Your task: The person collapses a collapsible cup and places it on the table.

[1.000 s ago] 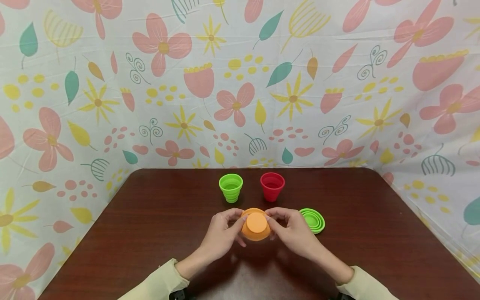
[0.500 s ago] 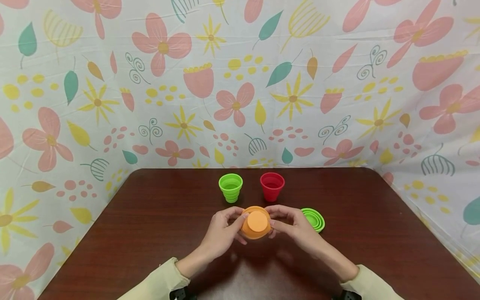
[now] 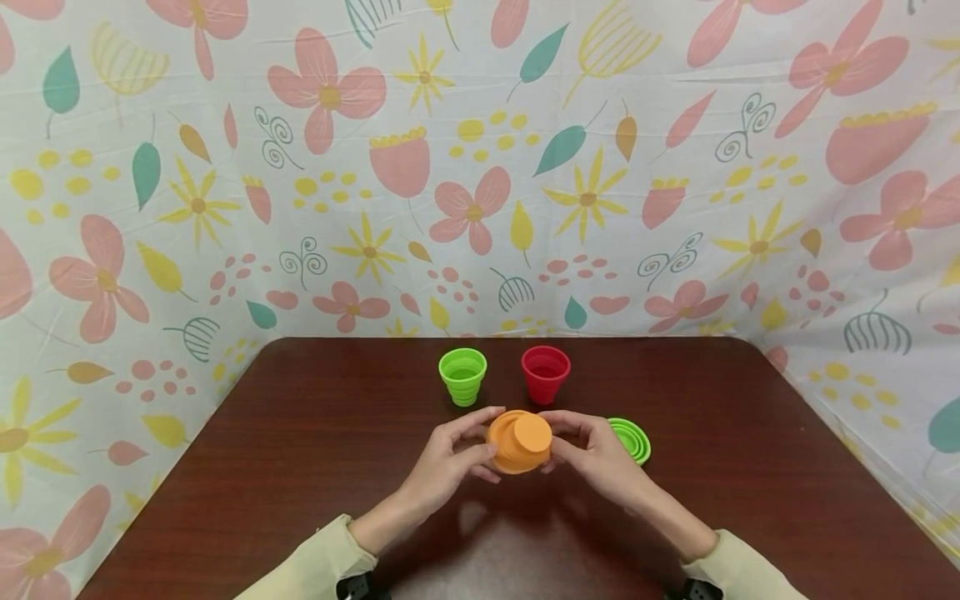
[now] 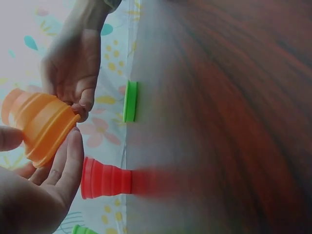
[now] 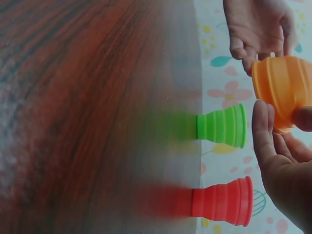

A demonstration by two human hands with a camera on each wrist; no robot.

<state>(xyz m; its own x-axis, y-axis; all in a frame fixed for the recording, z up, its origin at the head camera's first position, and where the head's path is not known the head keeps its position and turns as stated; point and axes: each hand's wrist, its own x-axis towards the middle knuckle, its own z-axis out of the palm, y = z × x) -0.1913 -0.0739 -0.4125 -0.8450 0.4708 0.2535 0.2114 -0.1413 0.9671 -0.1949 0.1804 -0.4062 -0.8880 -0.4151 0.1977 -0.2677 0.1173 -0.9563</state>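
Observation:
An orange collapsible cup (image 3: 513, 446) is held over the table between both hands, its round base turned toward the head camera and tilted to the right. Its stepped wall stands extended in the left wrist view, where the cup (image 4: 44, 124) lies on its side. My left hand (image 3: 442, 467) grips the left of the cup, thumb on the wall and fingers around the rim. From the other side my right hand (image 3: 600, 457) holds it with thumb and fingers. In the right wrist view the cup (image 5: 280, 87) is partly cut off by the frame edge.
Behind the hands, a green collapsible cup (image 3: 462, 379) and a red one (image 3: 545, 377) stand upright and extended on the dark wooden table (image 3: 315, 442). A flattened green cup (image 3: 633, 442) lies beyond the right hand. A flowered cloth (image 3: 480, 167) hangs behind the table.
The orange cup's base has gone from facing the camera to tilting right, and more of its wall now shows. My right thumb has shifted from the base to the cup's right side.

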